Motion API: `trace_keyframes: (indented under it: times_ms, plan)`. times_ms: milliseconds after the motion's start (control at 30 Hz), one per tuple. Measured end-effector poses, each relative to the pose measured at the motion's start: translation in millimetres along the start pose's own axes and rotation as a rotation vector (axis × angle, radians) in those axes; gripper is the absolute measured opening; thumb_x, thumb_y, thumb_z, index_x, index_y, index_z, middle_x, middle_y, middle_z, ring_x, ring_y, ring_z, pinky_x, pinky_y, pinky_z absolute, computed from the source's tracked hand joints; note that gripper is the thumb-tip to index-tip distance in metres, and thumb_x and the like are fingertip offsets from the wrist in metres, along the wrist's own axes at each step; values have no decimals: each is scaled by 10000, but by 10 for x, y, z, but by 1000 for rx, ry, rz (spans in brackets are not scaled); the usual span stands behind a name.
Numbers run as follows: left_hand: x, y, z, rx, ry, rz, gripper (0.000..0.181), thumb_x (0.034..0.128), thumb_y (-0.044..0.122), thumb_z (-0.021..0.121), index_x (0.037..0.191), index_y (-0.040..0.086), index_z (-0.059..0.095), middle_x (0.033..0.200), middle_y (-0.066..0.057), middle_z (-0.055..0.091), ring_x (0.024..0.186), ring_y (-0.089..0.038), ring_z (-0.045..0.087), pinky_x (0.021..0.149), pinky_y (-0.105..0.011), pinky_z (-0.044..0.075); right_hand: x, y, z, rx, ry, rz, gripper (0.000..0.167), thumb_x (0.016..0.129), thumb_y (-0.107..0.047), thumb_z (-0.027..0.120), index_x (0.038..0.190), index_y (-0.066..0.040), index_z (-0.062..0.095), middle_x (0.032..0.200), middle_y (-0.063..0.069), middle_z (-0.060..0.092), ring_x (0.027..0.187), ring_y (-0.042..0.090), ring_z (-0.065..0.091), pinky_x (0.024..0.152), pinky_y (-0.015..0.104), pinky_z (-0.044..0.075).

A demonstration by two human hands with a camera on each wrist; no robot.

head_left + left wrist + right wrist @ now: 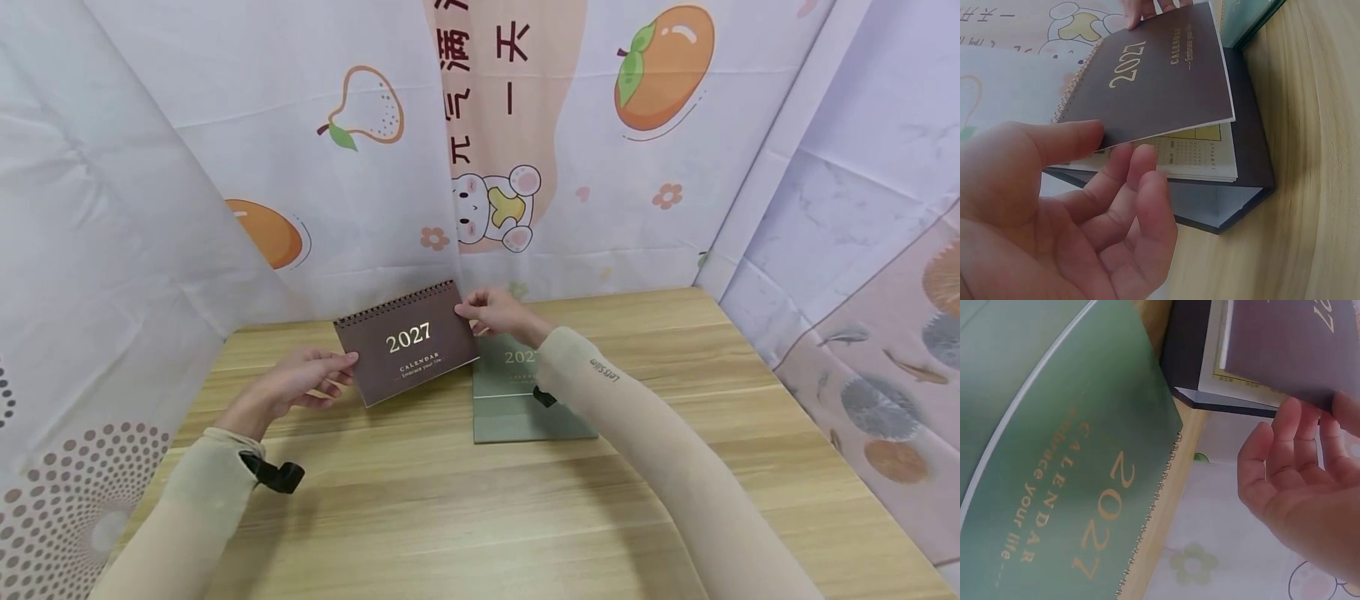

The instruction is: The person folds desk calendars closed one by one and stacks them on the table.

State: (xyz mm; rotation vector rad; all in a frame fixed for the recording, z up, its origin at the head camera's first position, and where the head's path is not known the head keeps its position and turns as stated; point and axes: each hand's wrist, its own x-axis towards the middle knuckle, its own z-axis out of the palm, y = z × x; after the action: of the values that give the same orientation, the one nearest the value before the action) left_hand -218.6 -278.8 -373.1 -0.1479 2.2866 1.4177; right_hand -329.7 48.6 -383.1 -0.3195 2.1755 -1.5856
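A brown spiral-bound 2027 desk calendar (411, 340) stands tilted on the wooden table by the back curtain. My left hand (298, 382) pinches its cover at the left edge, thumb on top and fingers underneath. At the cover's upper right edge, my right hand (501, 315) pinches with thumb and fingers. The left wrist view shows the brown cover (1160, 81) raised off the printed pages (1191, 156), above a dark folded stand (1250, 125). Just right of it is a green 2027 desk calendar (498, 379), partly hidden by my right forearm; its spiral edge shows in the right wrist view.
The wooden table (450, 517) reaches back to a printed curtain (375, 192) with fruit drawings and writing. More cloth hangs on the left and right sides. Dark wrist cameras, one of them a black device (277, 477), are strapped over beige sleeves.
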Motion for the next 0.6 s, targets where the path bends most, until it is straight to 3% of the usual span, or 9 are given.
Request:
trace_keyframes:
  times_ms: [200,433,600]
  plan:
    - [17,-12,8,29,13,-1,576,1010,472,604,1243,-54,581,1001,-62,655,804,-164,615,714,-339,580,-3,12,17,-38,13,-10,187,1018,-258,651,1042,-75,618,979,43,619,979,388,628,662,304,492]
    - [17,-27,24,50,28,-2,572,1013,469,599,1260,-46,588,1035,-76,658,793,-152,609,724,-346,566,3,35,30,-80,23,-19,215,1023,-253,642,1103,-57,604,1054,69,608,804,219,596,728,402,485]
    - [17,-46,15,57,26,-3,570,1020,462,590,1274,-48,594,1095,-121,658,793,-155,607,742,-360,565,18,59,26,-56,21,-19,201,1024,-229,640,1105,-50,597,1142,173,599,754,175,559,678,347,455]
